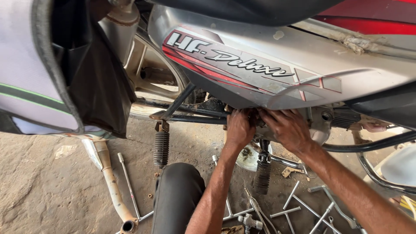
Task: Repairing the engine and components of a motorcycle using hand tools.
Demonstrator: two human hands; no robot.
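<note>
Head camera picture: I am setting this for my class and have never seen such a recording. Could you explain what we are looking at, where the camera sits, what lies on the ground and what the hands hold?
There is one picture, taken by a camera worn on a person's head, looking down at that person's own two bare hands. No robot is involved.

The left hand and the right hand both reach up under the silver side panel of a motorcycle, close together against the greasy parts near the frame. Whether either grips anything is hidden.

Below them hang two ribbed rubber footrests. The person's dark-trousered knee shows at the bottom.

On the concrete floor lie a rusty exhaust pipe and several T-handle wrenches. A grey cover hangs at the left.
</note>
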